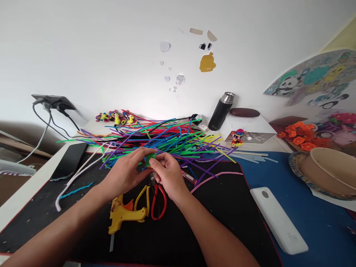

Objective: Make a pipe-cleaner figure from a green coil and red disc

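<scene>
A small green piece (150,160) is pinched between my two hands above the middle of the black mat; the fingers partly cover it, so its exact kind is unclear. My left hand (126,170) is closed on its left side, thumb below and fingers above. My right hand (169,176) grips it from the right, thumb on top. Behind them lies a large heap of coloured pipe cleaners (167,138). Just below the hands are red-handled pliers or cutters (164,207), a tool with yellow handles (136,198) and a yellow glue gun (128,215).
A phone (69,161) lies at left, near a blue twisted pipe cleaner (76,190). A black thermos (221,111) stands by the wall. Small figures (118,117) sit at the back, another figure (237,138) at right. A white power bank (279,220) and a bowl (333,170) are at right.
</scene>
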